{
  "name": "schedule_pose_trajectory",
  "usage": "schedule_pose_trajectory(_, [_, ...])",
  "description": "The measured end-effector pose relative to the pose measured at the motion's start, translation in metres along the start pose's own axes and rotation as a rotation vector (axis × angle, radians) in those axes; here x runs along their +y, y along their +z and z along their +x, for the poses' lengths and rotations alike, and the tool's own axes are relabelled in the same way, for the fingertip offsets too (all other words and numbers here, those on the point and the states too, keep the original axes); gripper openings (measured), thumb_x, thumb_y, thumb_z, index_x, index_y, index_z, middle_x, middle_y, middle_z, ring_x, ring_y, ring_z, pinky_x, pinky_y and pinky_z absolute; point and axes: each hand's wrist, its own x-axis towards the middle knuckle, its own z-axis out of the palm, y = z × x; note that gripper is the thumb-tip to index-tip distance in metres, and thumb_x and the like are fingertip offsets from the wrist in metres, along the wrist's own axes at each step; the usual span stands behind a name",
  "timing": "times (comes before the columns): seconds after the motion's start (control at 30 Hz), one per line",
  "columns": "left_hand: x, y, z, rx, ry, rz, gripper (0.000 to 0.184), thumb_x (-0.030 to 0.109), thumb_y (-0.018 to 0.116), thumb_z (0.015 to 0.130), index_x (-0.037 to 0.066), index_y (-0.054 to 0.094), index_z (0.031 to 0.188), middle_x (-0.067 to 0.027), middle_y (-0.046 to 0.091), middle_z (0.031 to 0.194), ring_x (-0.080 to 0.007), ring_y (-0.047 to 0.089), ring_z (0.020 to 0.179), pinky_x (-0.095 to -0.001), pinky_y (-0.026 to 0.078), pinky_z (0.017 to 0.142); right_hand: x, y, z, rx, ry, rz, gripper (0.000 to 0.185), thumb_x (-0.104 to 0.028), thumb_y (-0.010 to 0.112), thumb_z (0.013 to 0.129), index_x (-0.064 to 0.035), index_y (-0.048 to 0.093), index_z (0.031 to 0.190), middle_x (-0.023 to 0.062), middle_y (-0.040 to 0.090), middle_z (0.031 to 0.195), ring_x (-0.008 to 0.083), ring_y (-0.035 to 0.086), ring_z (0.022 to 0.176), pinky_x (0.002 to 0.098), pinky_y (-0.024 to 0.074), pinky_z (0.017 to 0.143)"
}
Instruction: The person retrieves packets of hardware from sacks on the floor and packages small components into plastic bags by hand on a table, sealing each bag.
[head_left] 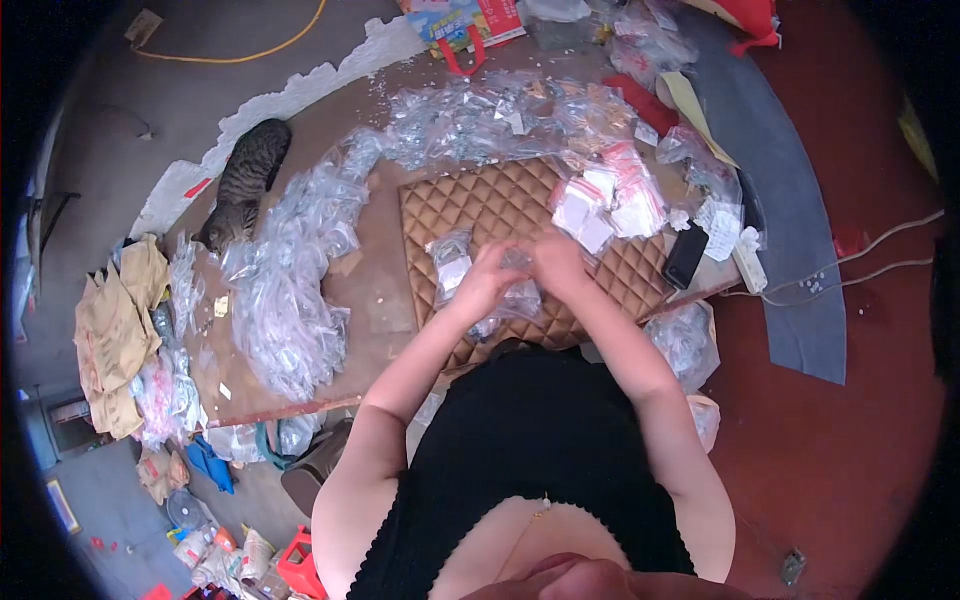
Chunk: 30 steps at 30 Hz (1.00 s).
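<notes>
My left hand (485, 278) and my right hand (556, 262) are close together over a brown quilted mat (470, 200). Their fingers are closed on a small clear plastic bag (516, 262) between them; its contents are too small to make out. Just below my hands, more clear bags (522, 300) lie on the mat. Left of my left hand is a clear bag with a white card (452, 272) inside. Beyond my right hand, a pile of red-edged zip bags with white cards (590, 215) rests on the mat's far right corner.
Heaps of filled clear bags (290, 290) curve around the mat on the brown table (385, 300). A tabby cat (250, 175) is at the table's left edge. A black phone (685, 255) and a white power strip (750, 265) with cables lie at right.
</notes>
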Motion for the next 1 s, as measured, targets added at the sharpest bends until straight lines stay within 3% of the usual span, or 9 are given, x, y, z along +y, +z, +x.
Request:
schedule_pose_trajectory(0.13, [-0.006, -0.006, -0.005, -0.013, -0.027, 0.036, 0.021, 0.004, 0.068, 0.073, 0.011, 0.074, 0.092, -0.016, 0.054, 0.129, -0.0364, 0.05, 0.119, -0.043, 0.042, 0.1, -0.002, -0.014, 0.0, -0.087, -0.037, 0.105, 0.033, -0.011, 0.067, 0.077, -0.0067, 0.067, 0.109, 0.0147, 0.067, 0.101, 0.0317, 0.063, 0.093, 0.0417, 0.0512, 0.081])
schedule_pose_trajectory(0.2, [-0.011, -0.014, -0.01, 0.017, -0.052, 0.019, 0.018, 0.005, 0.069, 0.076, 0.01, 0.073, 0.093, -0.0149, 0.055, 0.129, -0.036, 0.05, 0.119, -0.0441, 0.04, 0.101, -0.01, -0.055, -0.013, 0.061, -0.02, 0.435, 0.047, -0.009, 0.065, 0.076, -0.008, 0.06, 0.123, 0.015, 0.063, 0.115, 0.0307, 0.061, 0.1, 0.0407, 0.051, 0.082])
schedule_pose_trajectory(0.33, [-0.01, -0.024, -0.01, 0.028, -0.056, 0.022, 0.02, 0.004, 0.068, 0.075, 0.01, 0.073, 0.093, -0.0151, 0.054, 0.132, -0.0353, 0.05, 0.121, -0.0449, 0.041, 0.101, 0.007, -0.052, -0.039, -0.01, -0.114, 0.177, 0.059, -0.018, 0.068, 0.078, -0.01, 0.05, 0.134, 0.0133, 0.055, 0.131, 0.0308, 0.055, 0.115, 0.0405, 0.0476, 0.094])
schedule_pose_trajectory(0.5, [-0.012, -0.018, -0.005, 0.014, -0.019, -0.013, 0.024, 0.002, 0.065, 0.075, 0.009, 0.072, 0.097, -0.0128, 0.055, 0.132, -0.0346, 0.05, 0.122, -0.0434, 0.043, 0.1, 0.004, 0.019, -0.02, -0.223, -0.083, -0.004, 0.041, -0.012, 0.056, 0.084, -0.0051, 0.058, 0.124, 0.011, 0.057, 0.129, 0.0281, 0.054, 0.116, 0.0399, 0.0491, 0.091])
schedule_pose_trajectory(0.63, [-0.016, -0.028, -0.006, -0.109, -0.017, 0.127, 0.024, 0.003, 0.061, 0.075, 0.01, 0.07, 0.096, -0.0077, 0.064, 0.112, -0.0289, 0.056, 0.112, -0.0388, 0.049, 0.091, 0.023, 0.062, 0.007, -0.363, 0.077, -0.065, 0.027, -0.008, 0.053, 0.083, -0.0053, 0.065, 0.107, 0.0096, 0.059, 0.121, 0.0268, 0.056, 0.111, 0.039, 0.0508, 0.086])
schedule_pose_trajectory(0.73, [-0.023, -0.042, -0.01, -0.102, -0.064, 0.222, 0.021, 0.005, 0.06, 0.077, 0.01, 0.07, 0.095, -0.0062, 0.066, 0.101, -0.0276, 0.057, 0.109, -0.0401, 0.049, 0.089, 0.0, 0.005, 0.01, -0.232, -0.135, -0.057, 0.013, -0.009, 0.055, 0.079, -0.0079, 0.064, 0.089, 0.012, 0.057, 0.112, 0.0263, 0.058, 0.101, 0.0387, 0.0522, 0.079])
schedule_pose_trajectory(0.8, [-0.027, -0.048, -0.01, -0.053, -0.04, 0.296, 0.02, 0.006, 0.061, 0.077, 0.011, 0.07, 0.094, -0.0058, 0.067, 0.096, -0.027, 0.058, 0.106, -0.0402, 0.05, 0.087, 0.0, 0.0, 0.004, 0.075, -0.206, -0.045, 0.008, -0.011, 0.056, 0.077, -0.0082, 0.064, 0.079, 0.0122, 0.058, 0.101, 0.0267, 0.057, 0.099, 0.0392, 0.0519, 0.077])
schedule_pose_trajectory(0.93, [-0.033, -0.048, -0.012, -0.05, -0.004, 0.361, 0.022, 0.011, 0.065, 0.078, 0.01, 0.069, 0.1, -0.0073, 0.067, 0.1, -0.0271, 0.058, 0.107, -0.0394, 0.049, 0.088, 0.003, 0.007, 0.003, 0.135, -0.214, -0.032, 0.011, -0.011, 0.056, 0.077, -0.0087, 0.063, 0.085, 0.0114, 0.058, 0.097, 0.0277, 0.058, 0.098, 0.0392, 0.052, 0.074])
schedule_pose_trajectory(1.0, [-0.032, -0.044, -0.012, -0.067, -0.03, 0.344, 0.024, 0.014, 0.067, 0.079, 0.01, 0.069, 0.102, -0.0077, 0.067, 0.101, -0.027, 0.057, 0.108, -0.0398, 0.048, 0.09, 0.005, 0.009, 0.005, 0.035, -0.187, -0.017, 0.017, -0.01, 0.055, 0.078, -0.0099, 0.06, 0.094, 0.0115, 0.058, 0.097, 0.0296, 0.06, 0.094, 0.0391, 0.0517, 0.072])
